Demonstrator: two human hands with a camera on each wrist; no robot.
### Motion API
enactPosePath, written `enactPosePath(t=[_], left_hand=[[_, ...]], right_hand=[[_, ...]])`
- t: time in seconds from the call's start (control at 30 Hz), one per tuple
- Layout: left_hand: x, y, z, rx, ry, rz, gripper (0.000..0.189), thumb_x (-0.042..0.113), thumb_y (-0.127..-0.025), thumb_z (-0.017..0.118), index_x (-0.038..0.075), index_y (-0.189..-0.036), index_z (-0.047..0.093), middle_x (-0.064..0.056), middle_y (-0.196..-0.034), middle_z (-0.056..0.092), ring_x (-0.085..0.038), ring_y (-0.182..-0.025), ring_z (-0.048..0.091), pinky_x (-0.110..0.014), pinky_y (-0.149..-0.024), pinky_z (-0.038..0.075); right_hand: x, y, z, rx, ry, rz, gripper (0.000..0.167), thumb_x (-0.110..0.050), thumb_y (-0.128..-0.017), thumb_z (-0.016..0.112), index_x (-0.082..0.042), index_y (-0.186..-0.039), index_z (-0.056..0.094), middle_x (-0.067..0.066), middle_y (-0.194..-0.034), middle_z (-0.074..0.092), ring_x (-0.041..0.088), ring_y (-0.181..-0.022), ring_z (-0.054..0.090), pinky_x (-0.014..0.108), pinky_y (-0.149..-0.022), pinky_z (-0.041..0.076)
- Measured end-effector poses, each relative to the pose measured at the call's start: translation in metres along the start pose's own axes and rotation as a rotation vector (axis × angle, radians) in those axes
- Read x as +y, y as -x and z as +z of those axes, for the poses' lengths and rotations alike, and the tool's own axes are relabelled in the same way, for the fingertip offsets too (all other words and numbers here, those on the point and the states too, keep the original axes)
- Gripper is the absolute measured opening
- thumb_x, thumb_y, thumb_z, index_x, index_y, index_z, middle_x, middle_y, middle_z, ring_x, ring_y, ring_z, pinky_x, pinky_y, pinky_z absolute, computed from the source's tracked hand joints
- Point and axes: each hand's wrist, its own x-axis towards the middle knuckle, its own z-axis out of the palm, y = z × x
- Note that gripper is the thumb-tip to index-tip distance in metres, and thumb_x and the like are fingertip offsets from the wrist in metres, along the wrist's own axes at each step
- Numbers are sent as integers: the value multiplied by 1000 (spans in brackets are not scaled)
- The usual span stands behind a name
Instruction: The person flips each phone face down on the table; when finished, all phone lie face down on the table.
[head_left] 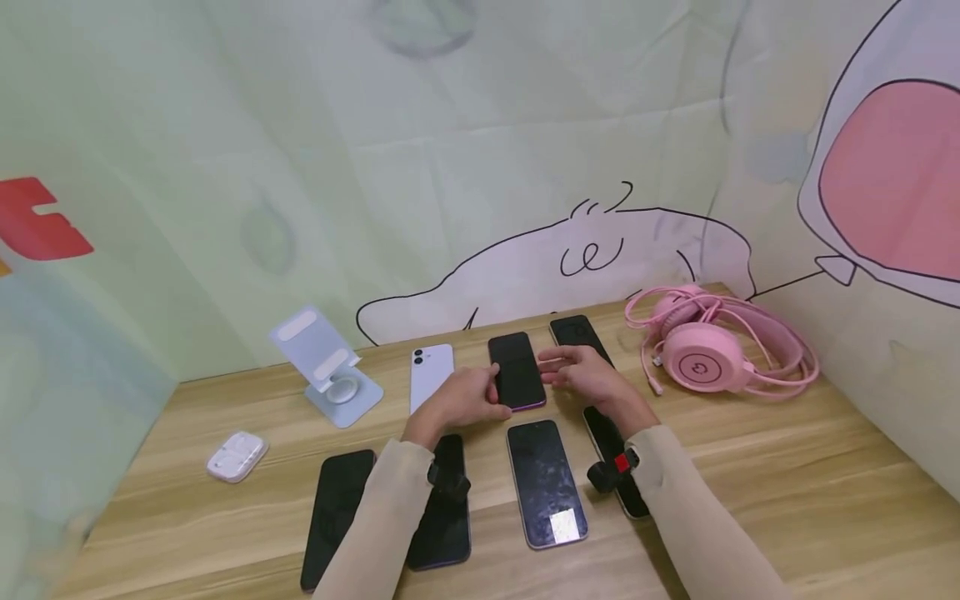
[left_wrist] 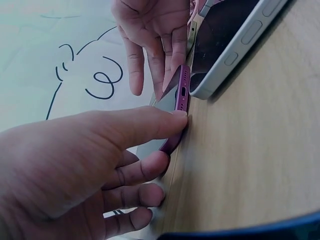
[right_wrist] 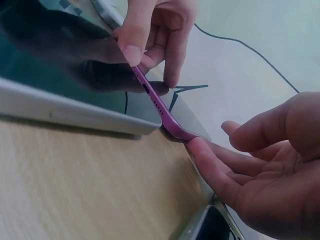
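Note:
A purple-edged smartphone [head_left: 517, 375] lies face up on the wooden table, in the middle of the back row. My left hand [head_left: 468, 396] pinches its near left corner, thumb [left_wrist: 170, 125] against the end with the charging port and index finger on the long side. Along the opposite long side, my right hand [head_left: 585, 375] touches the phone with its fingertips, fingers nearly straight and thumb held apart. Left of it is a pale lavender phone [head_left: 431, 373] with its camera side up. A black phone [head_left: 577, 331] lies to its right, partly behind my right hand.
Nearer me lie several dark-screened phones, including a silver-edged one [head_left: 547, 483]; my forearms partly cover others. Pink headphones [head_left: 705, 358] with a coiled cable sit at the right. A pale blue folding stand [head_left: 330, 367] and boxed earphones [head_left: 237, 456] are at the left. Behind hangs a printed cloth [head_left: 420, 192].

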Motion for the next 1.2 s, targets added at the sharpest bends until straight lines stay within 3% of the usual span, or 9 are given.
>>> enactPosePath(t=[0.27, 0.57, 0.7, 0.87, 1.2], left_hand=[[1, 1, 3, 4, 5, 21, 81, 31, -87, 79, -7, -148, 41, -1, -74, 58, -15, -68, 52, -29, -70, 42], [-1, -1, 3, 10, 80, 23, 86, 33, -85, 81, -4, -149, 39, -1, -83, 61, -15, -74, 54, -29, -68, 42], [-1, -2, 3, 9, 119, 7, 86, 36, -86, 80, 2, -152, 37, -2, -93, 64, -17, -81, 57, -30, -73, 45], [-1, -1, 1, 32, 184, 22, 83, 39, -87, 78, 12, -154, 35, -6, -106, 65, -19, -85, 60, -33, -76, 49], [-2, 1, -4, 138, 268, 67, 79, 48, -93, 68, 31, -158, 26, -12, -119, 64, -19, -85, 66, -35, -74, 53]], right_hand=[[1, 1, -2, -26, -97, -45, 46, 12, -96, 42, 7, -142, 46, 30, -138, 54, 36, -121, 59, 36, -95, 50], [-4, 5, -6, -58, -158, -112, 53, 16, -94, 44, 4, -146, 43, 28, -139, 54, 34, -128, 55, 41, -104, 44], [-6, 6, -5, -82, -152, -151, 52, 13, -96, 46, 2, -147, 43, 28, -140, 53, 36, -129, 54, 47, -107, 41], [-7, 6, -3, -108, -160, -175, 54, 12, -96, 49, -1, -148, 43, 27, -141, 52, 37, -129, 54, 46, -107, 41], [-10, 4, 4, -175, -161, -206, 56, 8, -98, 51, -7, -151, 42, 22, -145, 49, 35, -132, 51, 53, -109, 37]])
